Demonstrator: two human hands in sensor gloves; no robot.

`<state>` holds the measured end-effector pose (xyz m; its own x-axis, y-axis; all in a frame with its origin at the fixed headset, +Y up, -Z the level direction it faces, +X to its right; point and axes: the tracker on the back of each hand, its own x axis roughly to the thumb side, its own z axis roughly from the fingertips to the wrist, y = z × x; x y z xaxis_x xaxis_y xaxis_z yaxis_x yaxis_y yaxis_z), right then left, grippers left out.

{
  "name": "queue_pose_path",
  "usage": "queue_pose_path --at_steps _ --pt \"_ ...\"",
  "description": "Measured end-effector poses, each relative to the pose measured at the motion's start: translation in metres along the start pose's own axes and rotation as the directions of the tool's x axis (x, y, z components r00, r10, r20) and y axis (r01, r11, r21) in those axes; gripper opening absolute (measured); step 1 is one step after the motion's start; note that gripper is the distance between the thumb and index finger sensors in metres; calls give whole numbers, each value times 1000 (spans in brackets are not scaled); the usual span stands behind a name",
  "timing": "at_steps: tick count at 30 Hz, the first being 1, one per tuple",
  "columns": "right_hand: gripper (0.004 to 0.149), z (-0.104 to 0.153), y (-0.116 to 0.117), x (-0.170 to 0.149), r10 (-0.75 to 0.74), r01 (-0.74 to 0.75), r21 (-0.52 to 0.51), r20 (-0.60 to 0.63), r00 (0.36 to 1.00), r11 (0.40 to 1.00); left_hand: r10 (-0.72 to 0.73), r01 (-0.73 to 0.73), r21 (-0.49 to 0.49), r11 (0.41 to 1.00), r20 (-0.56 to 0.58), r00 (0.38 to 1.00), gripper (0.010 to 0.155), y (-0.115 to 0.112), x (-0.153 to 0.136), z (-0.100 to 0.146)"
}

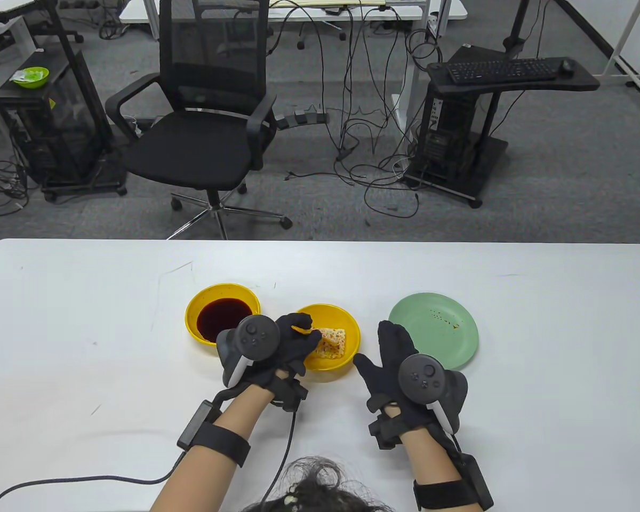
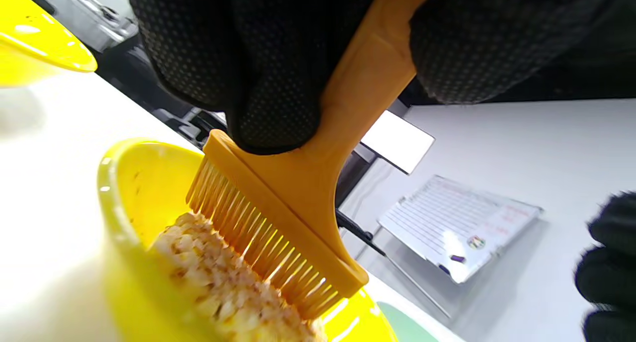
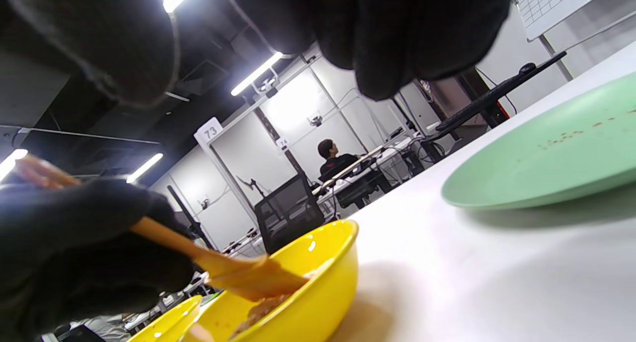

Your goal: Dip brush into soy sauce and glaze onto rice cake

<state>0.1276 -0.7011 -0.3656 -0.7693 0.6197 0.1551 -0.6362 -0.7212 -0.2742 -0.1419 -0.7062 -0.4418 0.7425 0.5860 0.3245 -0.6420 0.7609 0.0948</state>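
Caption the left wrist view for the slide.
Left hand presses the orange brush bristles onto the rice cake in the yellow bowl.

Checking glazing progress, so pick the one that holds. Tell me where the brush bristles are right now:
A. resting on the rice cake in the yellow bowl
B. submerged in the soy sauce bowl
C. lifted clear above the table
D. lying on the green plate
A: in the left wrist view the orange brush, held by the left hand, has its bristles pressed against the rice cake inside the yellow bowl.
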Motion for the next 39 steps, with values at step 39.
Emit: queue_pose_path --at_steps 39 --pt "78 0 1 0 33 -33 0 -6 999 999 131 -134 -65 989 -45 990 55 -4 -6 -10"
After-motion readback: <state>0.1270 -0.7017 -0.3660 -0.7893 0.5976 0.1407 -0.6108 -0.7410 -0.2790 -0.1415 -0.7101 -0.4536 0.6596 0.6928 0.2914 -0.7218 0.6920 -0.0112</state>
